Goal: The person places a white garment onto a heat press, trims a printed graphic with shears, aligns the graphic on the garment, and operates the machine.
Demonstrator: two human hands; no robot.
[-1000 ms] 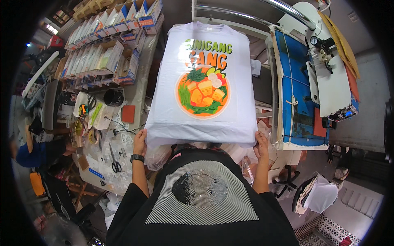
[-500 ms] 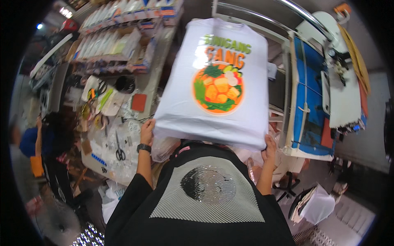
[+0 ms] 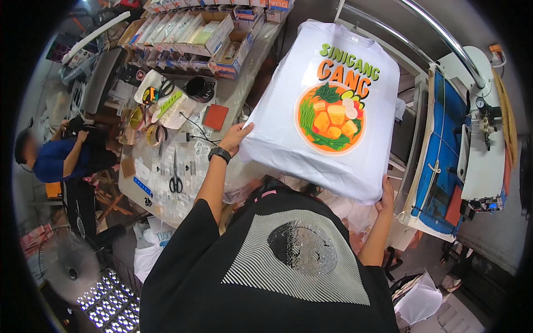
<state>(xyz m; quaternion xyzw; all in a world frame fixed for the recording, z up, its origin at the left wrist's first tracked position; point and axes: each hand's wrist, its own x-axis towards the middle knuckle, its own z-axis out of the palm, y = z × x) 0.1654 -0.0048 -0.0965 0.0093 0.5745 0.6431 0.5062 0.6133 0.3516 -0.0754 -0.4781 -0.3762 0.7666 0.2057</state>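
Observation:
A white T-shirt (image 3: pixel 272 127) is spread out in front of me, its collar at the far end. On its chest is a printed bowl of food (image 3: pixel 331 118) in orange and green, with green and orange lettering above. My left hand (image 3: pixel 237 139) is closed on the near left corner of the shirt. At the near right corner, my right hand (image 3: pixel 386 194) grips the hem, its fingers partly hidden by the fabric. Between my hands the hem hangs in a loose fold. What lies under the shirt is mostly hidden.
Left stands a cluttered work table (image 3: pixel 222 180) with scissors (image 3: pixel 175 178), a dark mug (image 3: pixel 198 89), a reddish-brown square (image 3: pixel 215 117) and boxes (image 3: pixel 214 34). Right is a blue-topped press bed (image 3: pixel 438 150) beneath a chrome rail (image 3: pixel 444 34). A person (image 3: pixel 66 158) and a fan (image 3: pixel 71 266) are far left.
In the picture, the shirt and both my hands have shifted right, and my left hand sits higher. The surroundings have shifted too as my head turned. Both hands keep hold of the shirt.

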